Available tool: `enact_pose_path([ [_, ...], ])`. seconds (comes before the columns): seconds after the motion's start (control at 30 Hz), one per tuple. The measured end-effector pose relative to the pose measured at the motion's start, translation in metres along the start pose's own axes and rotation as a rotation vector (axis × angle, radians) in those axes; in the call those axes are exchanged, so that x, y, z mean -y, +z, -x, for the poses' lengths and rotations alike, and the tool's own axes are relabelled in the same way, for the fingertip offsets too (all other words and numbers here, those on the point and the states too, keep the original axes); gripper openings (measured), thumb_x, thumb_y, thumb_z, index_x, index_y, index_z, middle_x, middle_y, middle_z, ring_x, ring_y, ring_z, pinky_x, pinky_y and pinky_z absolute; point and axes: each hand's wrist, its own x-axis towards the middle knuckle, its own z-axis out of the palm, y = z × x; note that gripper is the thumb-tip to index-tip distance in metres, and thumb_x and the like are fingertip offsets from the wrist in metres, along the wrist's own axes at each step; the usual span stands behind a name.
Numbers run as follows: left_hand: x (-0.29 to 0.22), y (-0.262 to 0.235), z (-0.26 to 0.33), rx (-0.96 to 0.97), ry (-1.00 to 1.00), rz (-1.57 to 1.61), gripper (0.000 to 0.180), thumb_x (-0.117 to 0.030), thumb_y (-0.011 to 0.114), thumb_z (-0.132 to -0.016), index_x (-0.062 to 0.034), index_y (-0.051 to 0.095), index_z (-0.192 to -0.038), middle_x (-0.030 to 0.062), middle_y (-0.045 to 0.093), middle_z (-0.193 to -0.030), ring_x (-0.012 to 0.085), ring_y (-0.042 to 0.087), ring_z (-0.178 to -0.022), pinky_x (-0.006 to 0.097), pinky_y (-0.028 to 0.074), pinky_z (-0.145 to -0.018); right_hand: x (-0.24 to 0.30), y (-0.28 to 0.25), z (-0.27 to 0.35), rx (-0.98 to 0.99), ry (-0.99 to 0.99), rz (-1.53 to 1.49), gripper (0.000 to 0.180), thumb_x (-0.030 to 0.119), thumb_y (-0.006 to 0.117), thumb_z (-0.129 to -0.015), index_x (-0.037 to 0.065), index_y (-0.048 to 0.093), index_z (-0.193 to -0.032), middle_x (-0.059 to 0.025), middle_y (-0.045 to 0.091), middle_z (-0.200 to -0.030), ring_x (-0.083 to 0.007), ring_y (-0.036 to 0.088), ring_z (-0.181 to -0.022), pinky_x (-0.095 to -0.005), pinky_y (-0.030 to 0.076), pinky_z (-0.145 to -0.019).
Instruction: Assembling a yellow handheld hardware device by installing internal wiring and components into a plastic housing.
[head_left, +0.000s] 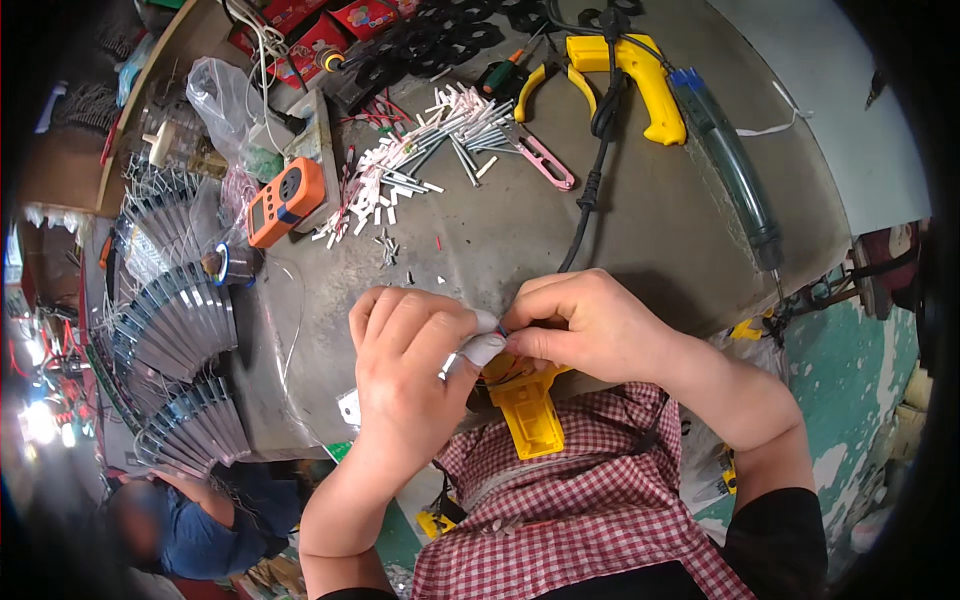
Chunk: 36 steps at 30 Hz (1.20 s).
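Observation:
My left hand [412,345] and my right hand [585,325] meet at the table's near edge, fingertips almost touching. White covers [484,347] wrap the thumb and a finger of the left one, which are pinched together; what they hold is hidden. The right thumb and forefinger pinch a thin, dark wire [503,330]. Just beneath both hands lies an open yellow plastic tool housing [532,418], its handle half pointing toward me and wiring in its upper part. A black cable [578,235] runs down behind the right hand.
Beyond my hands lies a pile of white sleeves and metal rods [430,140]. Around it are an orange meter [287,202], pink snips [545,162], yellow-handled pliers [555,90], a yellow gun-shaped tool [645,90] and a dark tubular tool [727,165]. Metal strips [175,325] fan out left, near another person [215,525].

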Motion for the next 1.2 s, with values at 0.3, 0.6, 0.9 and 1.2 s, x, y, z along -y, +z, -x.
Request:
enact_pose_path([
  [0.3,0.011,-0.008,0.0,0.014,0.247,-0.134,0.027,-0.004,0.066,-0.059,-0.0062,0.064,-0.086,0.0045,0.062,-0.089,0.0213,0.061,-0.082,0.044,0.043,-0.087,-0.007,0.004,-0.003,-0.088,-0.202,0.153,0.018,0.015,0.064,-0.082,-0.002,0.064,-0.084,-0.0157,0.063,-0.079,-0.0326,0.063,-0.077,-0.0378,0.048,-0.071],
  [0.6,0.012,-0.012,-0.005,0.056,0.227,-0.108,0.021,-0.001,0.07,-0.061,-0.0057,0.061,-0.079,0.0042,0.063,-0.082,0.0222,0.061,-0.077,0.046,0.042,-0.088,-0.008,0.001,-0.004,-0.083,-0.352,0.291,0.013,0.01,0.061,-0.081,0.001,0.064,-0.09,-0.0143,0.062,-0.086,-0.0333,0.061,-0.084,-0.0387,0.048,-0.075],
  [0.9,0.011,0.0,0.003,-0.028,0.193,-0.124,0.025,-0.004,0.073,-0.058,-0.0081,0.061,-0.08,0.0039,0.06,-0.089,0.0216,0.059,-0.085,0.047,0.039,-0.093,-0.014,0.009,-0.005,-0.16,-0.294,0.032,0.011,0.008,0.065,-0.077,0.001,0.061,-0.084,-0.0118,0.059,-0.081,-0.0308,0.06,-0.078,-0.0385,0.048,-0.069],
  [1.2,0.011,-0.001,-0.011,0.212,-0.509,0.577,0.017,-0.008,0.068,-0.071,0.0002,0.058,-0.083,0.0115,0.058,-0.099,0.0314,0.052,-0.097,0.038,0.042,-0.088,-0.016,0.019,-0.001,-0.452,-0.65,0.613,0.009,0.008,0.066,-0.077,0.003,0.059,-0.08,-0.0101,0.058,-0.079,-0.0286,0.06,-0.073,-0.0371,0.047,-0.063],
])
